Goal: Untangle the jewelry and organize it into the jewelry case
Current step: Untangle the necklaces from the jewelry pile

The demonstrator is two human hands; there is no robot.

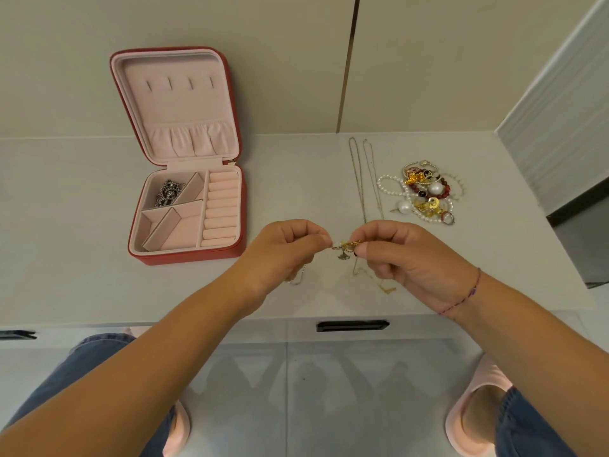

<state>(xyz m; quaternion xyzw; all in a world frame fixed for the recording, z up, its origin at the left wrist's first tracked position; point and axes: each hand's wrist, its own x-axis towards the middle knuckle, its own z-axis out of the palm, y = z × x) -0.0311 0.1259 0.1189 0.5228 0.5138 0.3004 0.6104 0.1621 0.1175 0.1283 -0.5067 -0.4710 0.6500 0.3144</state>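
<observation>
Pinching a small gold charm piece (346,247) between them, the left hand (283,250) and right hand (405,255) each had their grip clamped on one end, just above the desk (82,225). The red case (191,257) lay open at the left, a silver piece (168,192) in its back-left compartment, beside the pink ring rolls (221,209). At the right lay a tangled pile (425,192), just beside two thin chains (361,179).
</observation>
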